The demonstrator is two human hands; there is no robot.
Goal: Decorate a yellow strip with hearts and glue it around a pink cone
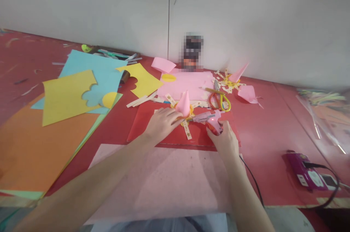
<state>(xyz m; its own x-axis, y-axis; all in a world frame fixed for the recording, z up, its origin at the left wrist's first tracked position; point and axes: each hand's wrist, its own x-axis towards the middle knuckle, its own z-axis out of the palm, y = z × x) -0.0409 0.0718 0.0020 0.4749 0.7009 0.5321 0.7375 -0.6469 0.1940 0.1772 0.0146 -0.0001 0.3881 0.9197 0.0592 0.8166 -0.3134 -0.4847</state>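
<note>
A pale pink glue gun [208, 116] with a small red light is gripped in my right hand [226, 139]. Its nozzle points left, at the base of a pink paper cone [183, 105]. The cone stands upright on yellow paper pieces, with paper strips [187, 130] bearing gold marks sticking out around it. My left hand [164, 122] has its fingers closed at the left side of the cone's base; its fingertips are partly hidden. Beneath both hands lies a red board [144, 124].
Scissors [222, 101] lie behind the glue gun. A similar pink cone [239, 73] stands at the back right. Coloured paper sheets [65, 97] spread over the left side. A purple power socket box [304, 170] with cables sits at the right. A wall [123, 6] rises behind the red table.
</note>
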